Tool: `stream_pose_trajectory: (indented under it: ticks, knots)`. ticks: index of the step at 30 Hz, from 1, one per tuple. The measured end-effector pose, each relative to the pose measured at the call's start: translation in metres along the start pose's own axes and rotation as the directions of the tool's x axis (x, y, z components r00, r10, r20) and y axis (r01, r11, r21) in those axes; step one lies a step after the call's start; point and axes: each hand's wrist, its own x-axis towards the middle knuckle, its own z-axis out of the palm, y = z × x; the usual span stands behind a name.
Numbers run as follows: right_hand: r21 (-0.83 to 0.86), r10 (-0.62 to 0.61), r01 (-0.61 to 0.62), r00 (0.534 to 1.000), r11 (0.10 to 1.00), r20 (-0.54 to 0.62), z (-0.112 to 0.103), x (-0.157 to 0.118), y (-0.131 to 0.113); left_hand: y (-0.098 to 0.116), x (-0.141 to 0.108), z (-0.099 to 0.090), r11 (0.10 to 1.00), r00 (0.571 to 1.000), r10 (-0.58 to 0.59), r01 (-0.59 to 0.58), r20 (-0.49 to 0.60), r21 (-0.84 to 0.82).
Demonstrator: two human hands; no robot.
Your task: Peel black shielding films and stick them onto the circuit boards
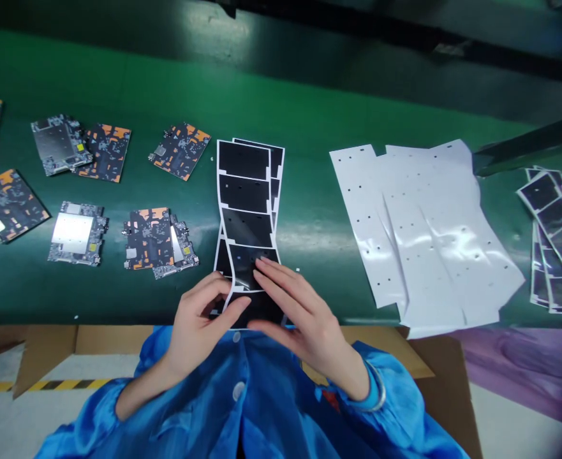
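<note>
At the near edge of the green table [309, 255], where the black strip [247, 228] lies over another, the left hand [197, 325] should keep its light pinch on the strip's side, while the right hand [304, 312], fingers flat on it, presses gently without creasing.

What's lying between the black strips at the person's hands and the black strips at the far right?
Right of the middle strips, a tiny white speck; then overlapping white sheets on the green tabletop, the head view shows.
</note>
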Motion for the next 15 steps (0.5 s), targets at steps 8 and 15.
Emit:
stream_pose_trajectory:
  ticks: [8,15]
  knots:
    - [-0.168,-0.242,0.237,0.970,0.957,-0.010,-0.016,0.027,0.001,0.005,0.001,0.001,0.953,0.972,0.234,-0.231,0.007,0.198]
    - [-0.171,-0.261,0.247,0.963,0.954,-0.065,-0.012,0.031,0.000,0.014,0.004,0.004,0.941,0.967,0.248,-0.255,0.060,0.222]
